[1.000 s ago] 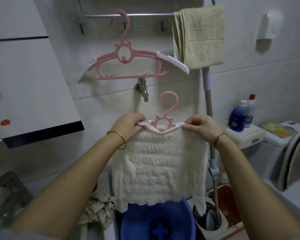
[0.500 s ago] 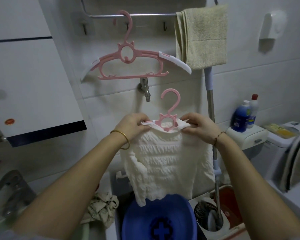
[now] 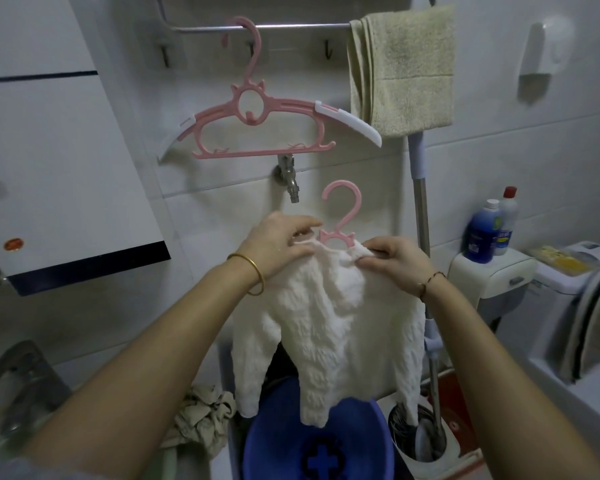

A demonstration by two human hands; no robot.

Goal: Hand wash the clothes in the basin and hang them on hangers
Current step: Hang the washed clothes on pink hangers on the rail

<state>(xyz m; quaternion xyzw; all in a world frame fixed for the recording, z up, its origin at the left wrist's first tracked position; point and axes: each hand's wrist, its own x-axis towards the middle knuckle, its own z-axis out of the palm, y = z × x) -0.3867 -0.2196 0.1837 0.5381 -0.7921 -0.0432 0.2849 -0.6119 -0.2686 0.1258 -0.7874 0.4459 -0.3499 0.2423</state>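
Step in hand, as judged: fitting a washed garment onto a hanger, prior to hanging it up.

The white textured garment (image 3: 329, 317) was held in the air in front of the tiled wall, above the blue basin (image 3: 312, 441), its lower edge reaching to about the basin's rim. A small pink hanger (image 3: 338, 216) sat in its neck opening, with only the hook and the ring below it showing above the cloth.

The left hand (image 3: 278, 242) had its fingers curled at the garment's left shoulder, the thumb and fingertips pinching the neckline edge just beside the hanger's ring. The right hand (image 3: 392, 261) gripped a fold of cloth at the right shoulder, fingers bent over it. Whether the hanger's arms were fully seated inside the shoulders could not be told; the cloth covered them.

A second, larger pink hanger (image 3: 257, 126) hung bare from the metal rail (image 3: 291, 27) above, beside a folded towel (image 3: 402, 67). A crumpled beige cloth (image 3: 201, 414) lay left of the basin.

Next move, as judged: the shoulders want settling evenly on the hanger; one hand must then take the hook and carry it up to the rail, into the free length between the bare hanger and the towel. The wet cloth would probably hang heavy and could slip from a narrow hanger if tilted.
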